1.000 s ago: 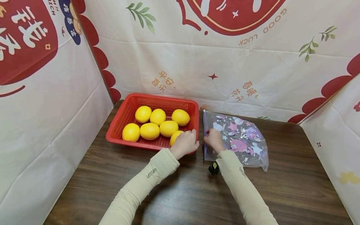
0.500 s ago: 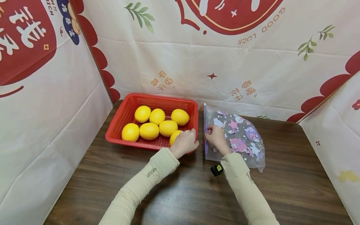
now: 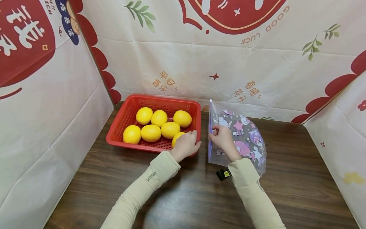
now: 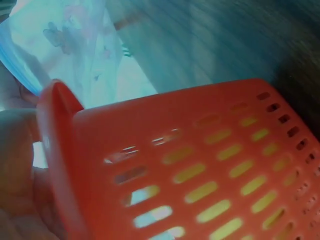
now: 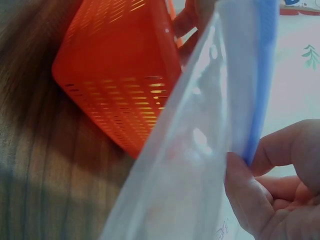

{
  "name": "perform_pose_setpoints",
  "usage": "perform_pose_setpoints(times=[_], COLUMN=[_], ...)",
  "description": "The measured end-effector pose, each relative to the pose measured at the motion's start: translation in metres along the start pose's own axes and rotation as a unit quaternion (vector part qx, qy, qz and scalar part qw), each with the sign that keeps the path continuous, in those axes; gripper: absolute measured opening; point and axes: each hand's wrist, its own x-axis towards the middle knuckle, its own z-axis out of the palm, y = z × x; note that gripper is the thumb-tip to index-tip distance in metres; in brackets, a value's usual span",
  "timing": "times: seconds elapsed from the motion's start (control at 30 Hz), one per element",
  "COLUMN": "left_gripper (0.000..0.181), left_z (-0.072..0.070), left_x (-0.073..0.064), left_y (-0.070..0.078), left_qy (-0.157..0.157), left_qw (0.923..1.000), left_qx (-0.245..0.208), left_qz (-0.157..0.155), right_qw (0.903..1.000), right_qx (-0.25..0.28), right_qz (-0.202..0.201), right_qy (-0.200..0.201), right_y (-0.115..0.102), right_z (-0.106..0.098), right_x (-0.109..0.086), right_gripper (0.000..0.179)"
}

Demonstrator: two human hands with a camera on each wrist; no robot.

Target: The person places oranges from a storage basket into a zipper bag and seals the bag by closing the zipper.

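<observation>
My left hand (image 3: 185, 145) holds the near right corner of a red plastic basket (image 3: 114, 135), its fingers curled at the rim. Several yellow lemons (image 3: 151, 133) lie inside, one partly hidden behind that hand. To the right, my right hand (image 3: 224, 140) pinches the purple zip edge of a clear zip bag (image 3: 243, 127) printed with pink and purple cartoon figures and stars. The right wrist view shows thumb and finger (image 5: 245, 185) on the blue-looking zip strip. In the left wrist view, the basket's slotted wall (image 4: 150, 125) fills much of the frame.
A small black object with a yellow label (image 3: 223, 174) lies on the dark wooden table (image 3: 183, 197), near the right sleeve. Printed white cloth walls (image 3: 183, 60) stand behind the table and on both sides.
My right hand has taken hold of the bag's zip edge and raised it, tilting the bag up from the table. The left hand stays at the basket's corner.
</observation>
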Motion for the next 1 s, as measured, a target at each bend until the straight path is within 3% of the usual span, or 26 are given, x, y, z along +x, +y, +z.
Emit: perform_pose_setpoints(times=[0.13, 0.27, 0.37, 0.47, 0.67, 0.8, 1.0], left_gripper=[0.04, 0.046, 0.04, 0.029, 0.009, 0.012, 0.011], left_z=[-0.008, -0.017, -0.019, -0.016, -0.01, -0.008, -0.006], left_x=[-0.005, -0.01, -0.013, -0.014, -0.016, -0.019, -0.024], left_y=[0.008, 0.02, 0.027, 0.031, 0.035, 0.038, 0.042], left_qy=[0.023, 0.003, -0.01, 0.013, 0.097, 0.133, 0.159], left_qw=[0.9973, 0.9814, 0.9726, 0.9742, 0.9752, 0.974, 0.9713], left_qx=[-0.07, -0.189, -0.227, -0.217, -0.178, -0.148, -0.116], left_qz=[0.007, 0.032, 0.046, 0.061, 0.09, 0.108, 0.134], right_qw=[1.0, 0.9999, 0.9997, 0.9996, 0.9996, 0.9998, 0.9999], right_qx=[0.004, 0.013, 0.022, 0.025, 0.025, 0.017, -0.005], right_qz=[0.001, 0.002, -0.005, -0.011, -0.008, -0.007, -0.008], right_qy=[0.003, 0.009, 0.012, 0.012, 0.007, 0.008, 0.007], right_y=[-0.003, -0.007, -0.01, -0.012, -0.015, -0.019, -0.022], right_z=[-0.004, -0.01, -0.014, -0.016, -0.018, -0.02, -0.023], right_x=[-0.002, -0.002, -0.001, 0.0, 0.003, 0.008, 0.017], right_gripper=[0.027, 0.029, 0.03, 0.03, 0.03, 0.03, 0.03])
